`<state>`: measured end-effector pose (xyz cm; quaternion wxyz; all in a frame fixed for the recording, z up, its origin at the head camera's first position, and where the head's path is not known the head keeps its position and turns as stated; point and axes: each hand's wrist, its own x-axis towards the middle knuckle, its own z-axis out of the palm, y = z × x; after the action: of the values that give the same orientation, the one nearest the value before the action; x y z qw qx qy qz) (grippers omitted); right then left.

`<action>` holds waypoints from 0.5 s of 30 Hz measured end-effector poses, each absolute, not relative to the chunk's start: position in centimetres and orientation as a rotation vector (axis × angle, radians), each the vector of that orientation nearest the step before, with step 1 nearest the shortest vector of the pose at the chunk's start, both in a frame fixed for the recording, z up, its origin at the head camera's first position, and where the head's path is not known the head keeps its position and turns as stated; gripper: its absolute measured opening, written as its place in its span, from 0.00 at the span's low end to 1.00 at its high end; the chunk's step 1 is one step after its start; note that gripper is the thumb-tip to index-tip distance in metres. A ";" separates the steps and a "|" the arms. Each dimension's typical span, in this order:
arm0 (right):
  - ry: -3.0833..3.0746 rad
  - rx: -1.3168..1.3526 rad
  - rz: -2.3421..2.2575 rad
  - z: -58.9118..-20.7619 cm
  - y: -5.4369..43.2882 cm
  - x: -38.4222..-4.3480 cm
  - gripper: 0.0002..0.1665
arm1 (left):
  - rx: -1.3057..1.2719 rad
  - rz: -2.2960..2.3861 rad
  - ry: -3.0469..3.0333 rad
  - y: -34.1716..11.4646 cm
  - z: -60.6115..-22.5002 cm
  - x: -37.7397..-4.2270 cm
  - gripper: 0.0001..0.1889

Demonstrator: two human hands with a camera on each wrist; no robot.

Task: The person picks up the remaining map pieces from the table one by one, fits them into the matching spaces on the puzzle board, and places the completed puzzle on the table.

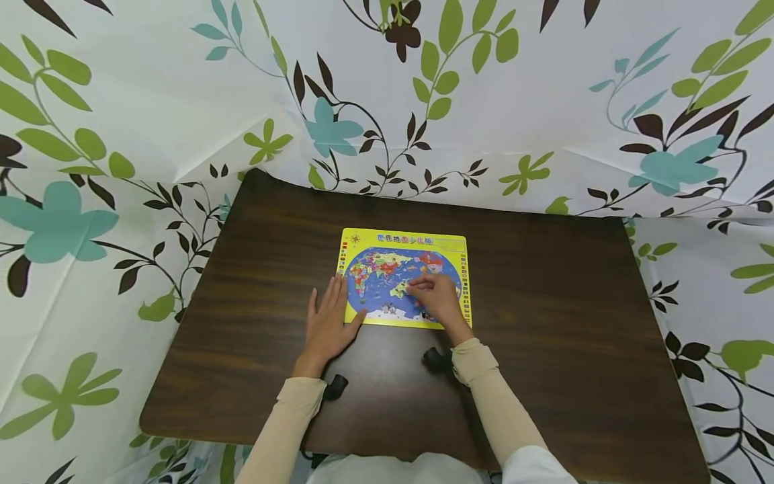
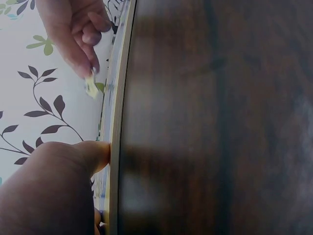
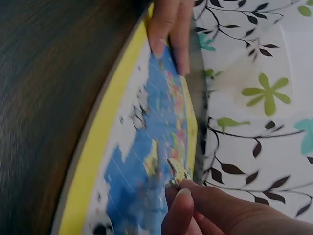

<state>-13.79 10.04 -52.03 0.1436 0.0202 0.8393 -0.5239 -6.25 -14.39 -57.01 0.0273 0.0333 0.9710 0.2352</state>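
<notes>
A children's world map puzzle board (image 1: pixel 363 235), with a yellow border and blue oceans, lies flat on the table. My left hand (image 1: pixel 328 326) rests at its lower left corner, fingers extended along the left edge and thumb over the bottom edge. Above the right half of the map, my right hand (image 1: pixel 440 299) pinches a small pale yellow puzzle piece (image 3: pixel 180 170) between thumb and fingertips. The piece is held off the board, tilted, and also appears in the left wrist view. A yellow land shape (image 3: pixel 151 159) shows on the blue map beneath it.
The dark brown wooden table (image 1: pixel 544 323) extends around the board on all sides. A white cloth with leaf and flower prints (image 1: pixel 181 101) hangs behind and beside it. Dark wrist devices (image 1: pixel 335 388) sit at both cuffs, close above the tabletop.
</notes>
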 end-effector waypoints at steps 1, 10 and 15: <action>2.427 0.064 -1.504 -52.2 9.8 -13.8 0.10 | 0.105 0.725 3.000 -14.3 -57.0 -6.2 0.47; 2.523 0.048 -1.409 -53.3 8.5 -13.7 0.09 | 0.115 0.726 3.008 -14.2 -57.2 -6.2 0.47; 2.591 0.001 -1.336 -53.2 8.2 -13.8 0.09 | 0.092 0.695 3.003 -14.5 -57.1 -6.3 0.47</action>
<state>-13.79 8.17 -53.22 0.1129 0.0004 0.8831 -0.4554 -6.31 -14.48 -57.13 0.0287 0.0299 0.9734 0.2254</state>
